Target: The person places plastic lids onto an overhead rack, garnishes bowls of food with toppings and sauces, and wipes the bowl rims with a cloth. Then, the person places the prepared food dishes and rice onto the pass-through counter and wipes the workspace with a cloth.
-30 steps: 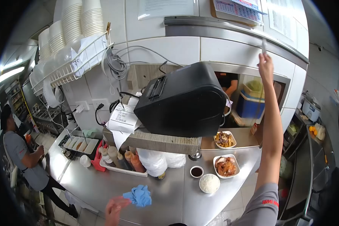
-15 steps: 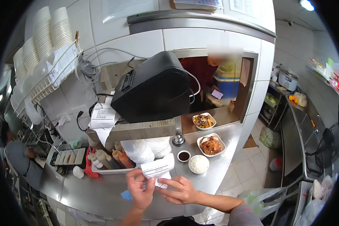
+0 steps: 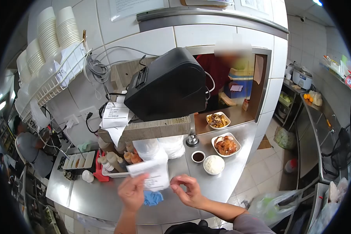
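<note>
My left hand (image 3: 132, 191) pinches white printed receipt slips (image 3: 154, 177) above the steel counter; the slips are blurred by motion. Just right of their edge is my right hand (image 3: 187, 190), fingers bent and thumb apart, with nothing seen between them. A crumpled blue cloth (image 3: 153, 198) lies on the counter beneath the slips. Beyond my right hand stand a bowl of white rice (image 3: 213, 164), a small cup of dark sauce (image 3: 198, 156) and a square bowl of browned meat (image 3: 226, 144). A silver call bell (image 3: 192, 140) sits behind the sauce.
A black printer-like machine (image 3: 167, 84) sits on a ledge, printed slips (image 3: 116, 116) hanging beside it. Squeeze bottles (image 3: 113, 159) stand in a tray at left. Another bowl of food (image 3: 217, 120) is at the serving window, where a person (image 3: 214, 78) holds a phone. Another person (image 3: 29, 146) stands far left.
My left hand has moved left and down with the slips, which are more spread out. My right hand has come off the paper. The blue cloth shows more. The whole view has shifted slightly.
</note>
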`<control>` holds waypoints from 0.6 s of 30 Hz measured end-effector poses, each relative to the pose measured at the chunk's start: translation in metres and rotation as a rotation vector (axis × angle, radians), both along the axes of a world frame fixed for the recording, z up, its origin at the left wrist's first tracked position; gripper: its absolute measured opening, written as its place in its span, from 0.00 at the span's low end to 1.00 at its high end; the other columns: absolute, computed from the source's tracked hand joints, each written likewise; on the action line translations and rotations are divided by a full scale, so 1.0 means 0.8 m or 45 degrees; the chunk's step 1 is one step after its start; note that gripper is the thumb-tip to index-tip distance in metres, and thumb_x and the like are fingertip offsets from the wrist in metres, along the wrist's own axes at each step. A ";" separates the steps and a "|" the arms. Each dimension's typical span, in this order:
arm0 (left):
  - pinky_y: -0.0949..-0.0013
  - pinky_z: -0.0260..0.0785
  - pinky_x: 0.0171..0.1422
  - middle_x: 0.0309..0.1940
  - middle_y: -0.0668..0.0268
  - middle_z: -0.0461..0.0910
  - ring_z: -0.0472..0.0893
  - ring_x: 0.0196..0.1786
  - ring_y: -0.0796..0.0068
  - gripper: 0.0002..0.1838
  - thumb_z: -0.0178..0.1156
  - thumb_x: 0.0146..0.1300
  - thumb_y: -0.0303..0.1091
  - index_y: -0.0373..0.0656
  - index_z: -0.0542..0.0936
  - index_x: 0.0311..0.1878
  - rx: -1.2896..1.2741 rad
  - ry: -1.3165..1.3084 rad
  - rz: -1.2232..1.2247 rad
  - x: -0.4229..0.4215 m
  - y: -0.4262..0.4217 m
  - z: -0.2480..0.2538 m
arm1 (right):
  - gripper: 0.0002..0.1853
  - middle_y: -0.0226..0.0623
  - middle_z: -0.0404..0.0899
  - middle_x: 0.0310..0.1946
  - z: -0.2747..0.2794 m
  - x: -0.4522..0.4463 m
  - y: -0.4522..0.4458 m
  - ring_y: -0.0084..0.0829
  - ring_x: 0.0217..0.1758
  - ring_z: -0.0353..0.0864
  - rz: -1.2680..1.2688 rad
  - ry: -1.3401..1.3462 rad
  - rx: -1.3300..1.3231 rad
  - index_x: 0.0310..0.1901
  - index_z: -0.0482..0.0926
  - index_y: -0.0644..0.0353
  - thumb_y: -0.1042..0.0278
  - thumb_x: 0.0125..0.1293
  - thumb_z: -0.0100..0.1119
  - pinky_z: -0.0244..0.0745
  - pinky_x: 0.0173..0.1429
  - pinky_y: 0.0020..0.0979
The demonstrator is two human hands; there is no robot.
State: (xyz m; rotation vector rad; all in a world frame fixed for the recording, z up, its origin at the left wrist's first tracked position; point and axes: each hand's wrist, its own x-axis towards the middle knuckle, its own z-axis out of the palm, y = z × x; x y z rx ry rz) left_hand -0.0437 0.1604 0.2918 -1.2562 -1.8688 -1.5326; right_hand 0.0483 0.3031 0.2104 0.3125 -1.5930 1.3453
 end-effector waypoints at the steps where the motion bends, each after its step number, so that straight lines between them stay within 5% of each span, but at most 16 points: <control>1: 0.72 0.69 0.43 0.33 0.59 0.81 0.79 0.38 0.72 0.08 0.55 0.58 0.22 0.38 0.81 0.40 0.049 0.009 0.081 -0.008 -0.005 0.001 | 0.20 0.41 0.72 0.40 -0.004 0.000 0.001 0.26 0.35 0.76 0.060 -0.086 -0.006 0.52 0.63 0.58 0.80 0.60 0.55 0.72 0.35 0.24; 4: 0.71 0.66 0.50 0.43 0.58 0.78 0.76 0.45 0.72 0.12 0.50 0.63 0.26 0.36 0.77 0.48 0.149 0.039 0.326 -0.024 -0.017 0.046 | 0.09 0.37 0.75 0.35 -0.018 -0.027 -0.014 0.28 0.31 0.75 -0.002 -0.609 0.052 0.43 0.73 0.60 0.72 0.61 0.55 0.71 0.35 0.27; 7: 0.72 0.64 0.54 0.49 0.59 0.75 0.74 0.49 0.74 0.15 0.47 0.65 0.26 0.33 0.72 0.53 0.309 0.161 0.372 -0.055 -0.021 0.095 | 0.10 0.37 0.74 0.42 -0.114 -0.106 -0.036 0.35 0.43 0.75 -0.184 -0.729 0.708 0.42 0.76 0.58 0.66 0.60 0.53 0.72 0.44 0.33; 10: 0.73 0.62 0.57 0.52 0.59 0.73 0.73 0.51 0.74 0.16 0.46 0.65 0.26 0.32 0.70 0.55 0.635 0.006 -0.065 -0.082 -0.016 0.133 | 0.15 0.37 0.72 0.47 -0.178 -0.146 -0.061 0.39 0.53 0.70 -0.267 -1.028 1.153 0.48 0.76 0.52 0.67 0.57 0.53 0.69 0.52 0.37; 18: 0.76 0.66 0.52 0.49 0.61 0.74 0.74 0.47 0.79 0.17 0.53 0.62 0.28 0.33 0.71 0.53 0.476 -0.272 -0.346 -0.143 -0.014 0.203 | 0.11 0.35 0.74 0.42 -0.218 -0.161 -0.075 0.37 0.49 0.73 -0.220 -1.079 1.064 0.40 0.77 0.54 0.69 0.57 0.47 0.71 0.50 0.33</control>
